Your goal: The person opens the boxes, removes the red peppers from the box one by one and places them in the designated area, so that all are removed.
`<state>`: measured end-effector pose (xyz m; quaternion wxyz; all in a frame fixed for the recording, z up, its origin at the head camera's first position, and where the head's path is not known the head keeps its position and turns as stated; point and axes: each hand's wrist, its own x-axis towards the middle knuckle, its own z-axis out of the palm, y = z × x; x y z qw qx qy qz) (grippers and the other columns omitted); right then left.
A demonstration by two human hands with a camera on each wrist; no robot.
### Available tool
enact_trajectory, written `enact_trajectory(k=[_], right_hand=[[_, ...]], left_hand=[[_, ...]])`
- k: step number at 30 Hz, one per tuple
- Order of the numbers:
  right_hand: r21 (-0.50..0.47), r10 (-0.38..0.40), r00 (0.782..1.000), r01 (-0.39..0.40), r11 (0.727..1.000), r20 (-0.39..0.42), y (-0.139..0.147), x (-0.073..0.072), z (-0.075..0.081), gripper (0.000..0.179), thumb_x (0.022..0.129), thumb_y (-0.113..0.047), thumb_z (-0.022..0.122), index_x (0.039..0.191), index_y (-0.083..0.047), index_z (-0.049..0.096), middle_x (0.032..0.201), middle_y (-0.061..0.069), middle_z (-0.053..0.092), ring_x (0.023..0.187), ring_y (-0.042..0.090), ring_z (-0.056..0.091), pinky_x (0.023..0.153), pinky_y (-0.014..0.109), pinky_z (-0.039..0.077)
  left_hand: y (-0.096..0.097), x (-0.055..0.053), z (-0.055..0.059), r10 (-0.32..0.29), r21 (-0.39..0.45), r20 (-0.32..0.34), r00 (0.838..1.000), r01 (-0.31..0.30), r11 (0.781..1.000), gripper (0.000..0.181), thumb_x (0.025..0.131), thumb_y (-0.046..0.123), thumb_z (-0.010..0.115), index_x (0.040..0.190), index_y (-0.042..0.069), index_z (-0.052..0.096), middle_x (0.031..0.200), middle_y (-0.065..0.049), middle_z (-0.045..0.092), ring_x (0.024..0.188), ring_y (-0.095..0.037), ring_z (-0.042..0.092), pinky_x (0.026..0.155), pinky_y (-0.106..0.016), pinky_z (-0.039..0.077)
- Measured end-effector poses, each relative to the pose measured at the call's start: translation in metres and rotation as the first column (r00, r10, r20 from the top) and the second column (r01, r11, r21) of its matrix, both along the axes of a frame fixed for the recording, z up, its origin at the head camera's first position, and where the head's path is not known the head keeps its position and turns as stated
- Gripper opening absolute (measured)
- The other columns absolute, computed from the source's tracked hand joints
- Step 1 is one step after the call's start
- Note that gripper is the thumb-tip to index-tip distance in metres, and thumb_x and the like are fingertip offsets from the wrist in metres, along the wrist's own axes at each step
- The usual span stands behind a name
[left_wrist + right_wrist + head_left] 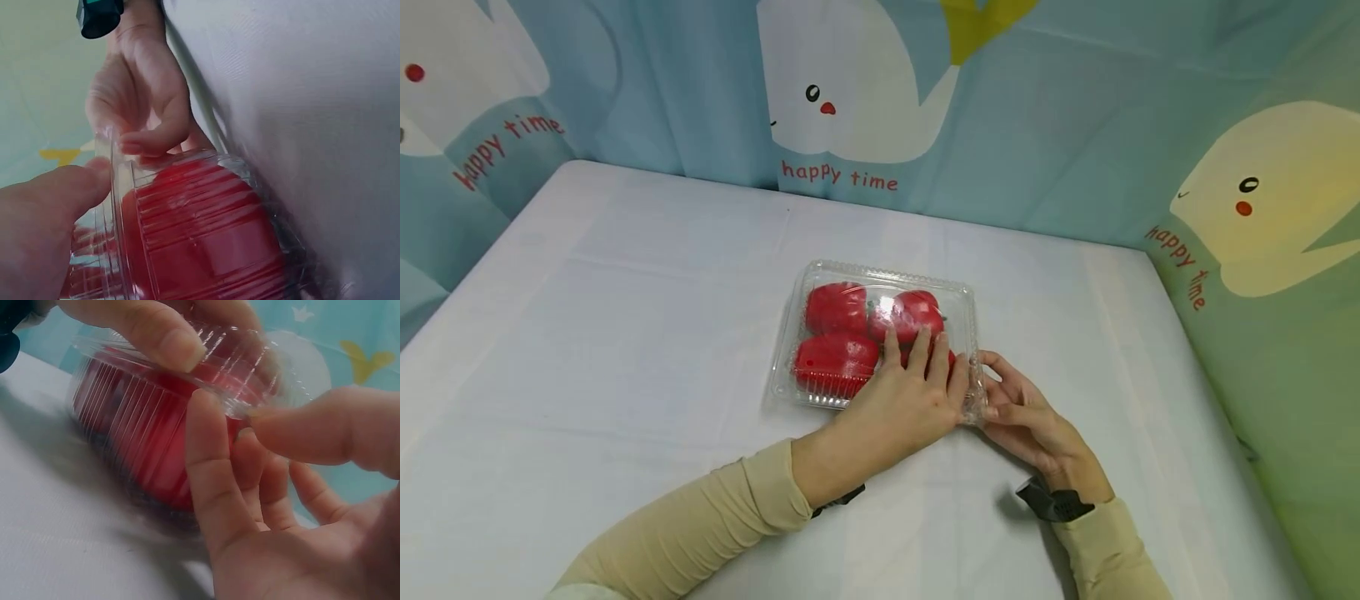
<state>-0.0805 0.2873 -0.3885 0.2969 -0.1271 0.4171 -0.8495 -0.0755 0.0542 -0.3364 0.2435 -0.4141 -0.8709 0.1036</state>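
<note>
A clear plastic clamshell box [891, 271] with a ribbed rim lies on the white table, its lid down over several glossy red, rounded fruits or vegetables [838, 360], a bit of green stem showing. Across the lid's right part rests my left hand [910, 400], fingers straight and spread, its thumb [178, 347] pressing along the near rim in the right wrist view. My right hand [1033, 421] pinches the box's near right rim between thumb [331, 428] and index finger. The red piece [206, 231] behind the ribbed wall fills much of the left wrist view.
A white cloth-covered table [625, 333] spreads around the box. Behind and to the right stands a blue-green curtain [1045, 125] printed with white whales. Both wrists carry dark straps [1052, 502].
</note>
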Motion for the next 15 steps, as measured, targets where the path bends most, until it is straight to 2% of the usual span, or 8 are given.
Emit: enact_trajectory(k=[5, 11, 15], right_hand=[[0.016, -0.009, 1.0, 0.008, 1.0, 0.006, -0.0019, 0.0006, 0.0019, 0.057, 0.09, 0.018, 0.039, 0.137, -0.013, 0.033, 0.132, 0.002, 0.052, 0.109, 0.015, 0.058, 0.092, 0.025, 0.052], [-0.014, 0.002, 1.0, -0.002, 1.0, -0.012, -0.0034, 0.0003, 0.0026, 0.056, 0.089, 0.019, 0.035, 0.135, -0.013, 0.032, 0.132, 0.003, 0.052, 0.104, 0.015, 0.059, 0.088, 0.025, 0.052], [-0.011, -0.005, 1.0, 0.005, 1.0, -0.012, -0.0019, 0.0015, 0.0017, 0.055, 0.09, 0.019, 0.035, 0.135, -0.013, 0.033, 0.131, 0.003, 0.053, 0.101, 0.014, 0.059, 0.086, 0.024, 0.052]], left_hand=[[0.0025, 0.0017, -0.003, -0.009, -0.006, -0.06, 0.998, 0.009, 1.0, 0.042, 0.097, 0.023, 0.055, 0.137, 0.009, 0.059, 0.132, -0.017, 0.065, 0.12, -0.036, 0.064, 0.09, -0.057, 0.055], [0.0046, 0.0028, -0.0037, -0.005, -0.026, -0.062, 0.998, 0.004, 1.0, 0.046, 0.096, 0.027, 0.057, 0.137, 0.007, 0.057, 0.133, -0.018, 0.064, 0.12, -0.038, 0.064, 0.089, -0.059, 0.055], [0.0072, 0.0028, -0.0052, -0.003, 0.001, -0.069, 0.998, 0.003, 1.0, 0.045, 0.097, 0.027, 0.055, 0.138, 0.008, 0.057, 0.131, -0.017, 0.065, 0.118, -0.038, 0.065, 0.087, -0.059, 0.055]])
